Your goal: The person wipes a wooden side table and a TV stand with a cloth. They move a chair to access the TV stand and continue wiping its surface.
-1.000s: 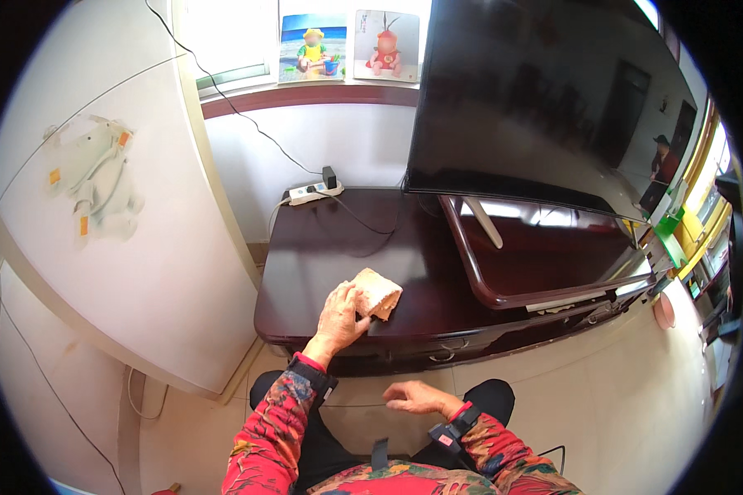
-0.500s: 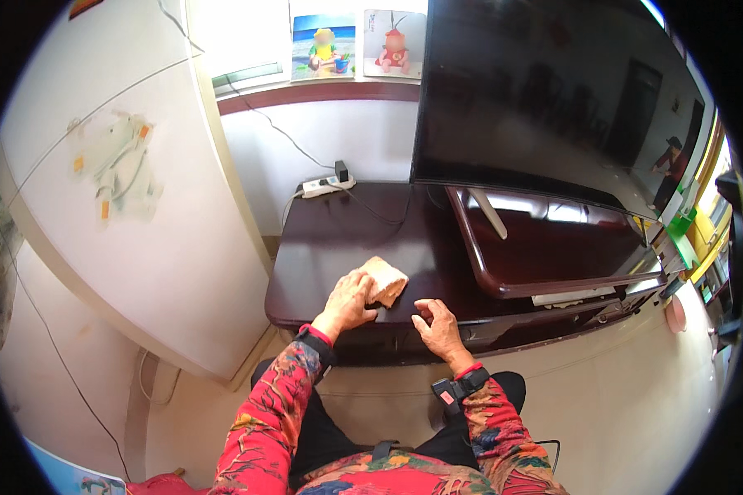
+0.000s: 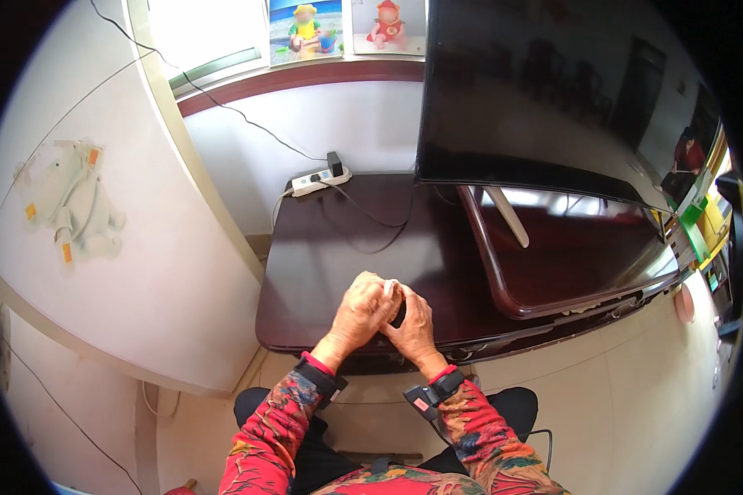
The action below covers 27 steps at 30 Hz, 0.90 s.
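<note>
My left hand [image 3: 362, 312] and my right hand [image 3: 414, 326] meet over the front part of a dark, glossy wooden TV cabinet [image 3: 330, 247]. Between their curled fingers is a folded tan cloth [image 3: 395, 291], and only a small part of it shows. Both hands are closed on it. A dark patch shows in the gap between the hands; I cannot tell whether it is a thing or the cabinet top.
A large black television [image 3: 545, 99] stands over a raised wooden shelf [image 3: 586, 247] at the right. A white power strip [image 3: 309, 183] with a black plug and cables lies at the back left. A tall white cabinet [image 3: 132, 305] flanks the left side. Two pictures [image 3: 305, 33] lean on the windowsill.
My right hand has moved left and closed on the cloth beside my left hand. The cloth, earlier spread wider under my left hand, is now mostly hidden. The view has shifted slightly.
</note>
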Available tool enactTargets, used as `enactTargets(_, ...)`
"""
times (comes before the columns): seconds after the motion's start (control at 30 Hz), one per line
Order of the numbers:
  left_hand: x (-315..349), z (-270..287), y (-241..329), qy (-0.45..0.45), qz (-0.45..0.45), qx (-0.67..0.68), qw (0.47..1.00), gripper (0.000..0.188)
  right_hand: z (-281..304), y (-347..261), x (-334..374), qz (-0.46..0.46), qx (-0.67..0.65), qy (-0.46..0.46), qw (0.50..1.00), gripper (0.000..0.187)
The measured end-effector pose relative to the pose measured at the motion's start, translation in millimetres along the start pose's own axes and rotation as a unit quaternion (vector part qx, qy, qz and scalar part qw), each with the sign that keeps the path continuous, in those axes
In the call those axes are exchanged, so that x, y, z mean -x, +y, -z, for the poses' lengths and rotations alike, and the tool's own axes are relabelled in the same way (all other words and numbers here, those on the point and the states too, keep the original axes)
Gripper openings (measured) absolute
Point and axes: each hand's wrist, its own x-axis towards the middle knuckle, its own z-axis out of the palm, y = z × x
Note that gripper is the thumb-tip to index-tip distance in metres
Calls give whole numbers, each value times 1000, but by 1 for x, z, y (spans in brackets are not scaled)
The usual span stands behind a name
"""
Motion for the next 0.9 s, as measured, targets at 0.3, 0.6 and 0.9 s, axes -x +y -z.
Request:
enactTargets(0.3, 41, -6, 3, -60, -88, -267, 958, 33, 60, -21, -23, 99, 10, -43, 994, 40)
enactTargets(0.6, 59, 21, 2, -68, -15, 7, 998, 25, -1, -30, -40, 85, -26, -167, 982, 23)
enactTargets(0.9, -43, 170, -6, 90, 279, 194, 936, 25, 16, -154, 23, 205, -178, -425, 864, 28)
